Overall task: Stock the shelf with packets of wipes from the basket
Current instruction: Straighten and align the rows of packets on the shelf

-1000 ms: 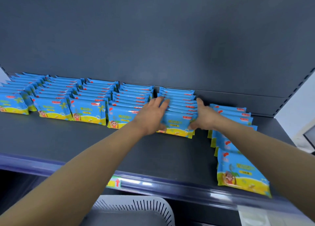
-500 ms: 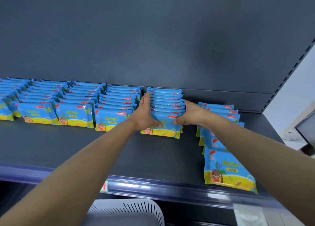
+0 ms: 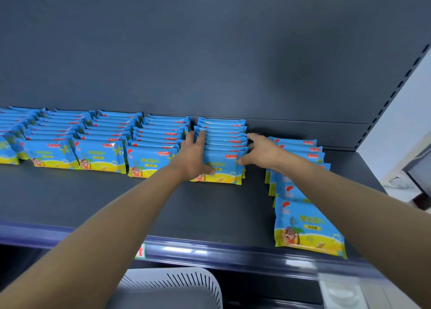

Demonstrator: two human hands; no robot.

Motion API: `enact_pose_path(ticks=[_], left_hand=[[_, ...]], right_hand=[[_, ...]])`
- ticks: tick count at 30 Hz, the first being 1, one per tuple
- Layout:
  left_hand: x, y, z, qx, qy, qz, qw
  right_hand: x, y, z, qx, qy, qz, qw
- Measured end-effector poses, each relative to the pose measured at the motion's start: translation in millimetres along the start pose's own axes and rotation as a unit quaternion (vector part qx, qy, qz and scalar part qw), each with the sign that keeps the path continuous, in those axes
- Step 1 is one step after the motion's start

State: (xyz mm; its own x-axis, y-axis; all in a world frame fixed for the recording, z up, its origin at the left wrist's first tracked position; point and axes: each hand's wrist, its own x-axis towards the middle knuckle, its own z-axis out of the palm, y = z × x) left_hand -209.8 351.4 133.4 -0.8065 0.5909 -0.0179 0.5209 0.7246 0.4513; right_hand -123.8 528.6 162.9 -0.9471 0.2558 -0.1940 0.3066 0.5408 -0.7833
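Note:
Blue and yellow packets of wipes stand in several front-to-back rows on the dark shelf (image 3: pixel 93 201). My left hand (image 3: pixel 193 156) presses flat against the left side of one row of packets (image 3: pixel 224 143), thumb on the front packet. My right hand (image 3: pixel 261 151) presses against the right side of that same row, fingers curled at its edge. Both hands squeeze the row between them. To the right, a looser row of packets (image 3: pixel 305 227) stretches toward the shelf's front edge, partly hidden under my right forearm. The white slotted basket (image 3: pixel 186 283) sits below the shelf.
The shelf's back wall (image 3: pixel 210 52) rises dark grey behind the rows. A glossy price rail (image 3: pixel 210 252) with a small red-arrow label runs along the front edge. The perforated upright (image 3: pixel 396 94) bounds the shelf at the right. Bare shelf lies in front of the rows.
Both hands have stayed on the same row, my left hand shifting from the top of it to its left side. The view has swung a little to the right.

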Motion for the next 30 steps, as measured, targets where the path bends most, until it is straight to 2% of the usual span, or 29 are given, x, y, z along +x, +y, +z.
enact_pose_path(ticks=[6,13,16,18,20,22,24,26,30], left_hand=[[-8.0,4.8,0.6,0.11,0.003,-0.001,0.994],[-14.7,15.5,-3.5,0.141,-0.006,-0.014,0.99],[-22.6,26.9,-8.1,0.238,0.003,-0.016,0.971],[-31.2,44.1,-8.1,0.323,0.058,0.03,0.944],[-37.4,66.8,0.0,0.274,0.11,0.124,0.947],[-43.2,95.0,12.0,0.105,0.052,0.204,0.972],[-48.5,121.9,27.5,-0.001,-0.07,0.24,0.968],[-48.9,140.4,46.8,0.035,-0.13,0.269,0.954],[-39.1,151.2,74.6,0.154,-0.147,0.283,0.935]], right_hand=[[-15.0,5.6,-25.6,-0.08,0.073,-0.003,0.994],[-37.7,25.7,-51.4,-0.136,0.101,-0.013,0.986],[-46.4,34.2,-66.3,-0.21,0.124,-0.028,0.969],[-50.2,42.6,-79.4,-0.242,0.141,-0.024,0.96],[-51.1,53.1,-93.5,-0.25,0.144,0.004,0.957],[-50.9,63.8,-104.7,-0.248,0.13,0.042,0.959],[-50.4,75.2,-111.0,-0.225,0.113,0.07,0.965],[-50.0,87.4,-111.3,-0.187,0.101,0.083,0.974],[-44.5,106.9,-110.4,-0.043,0.092,0.107,0.989]])
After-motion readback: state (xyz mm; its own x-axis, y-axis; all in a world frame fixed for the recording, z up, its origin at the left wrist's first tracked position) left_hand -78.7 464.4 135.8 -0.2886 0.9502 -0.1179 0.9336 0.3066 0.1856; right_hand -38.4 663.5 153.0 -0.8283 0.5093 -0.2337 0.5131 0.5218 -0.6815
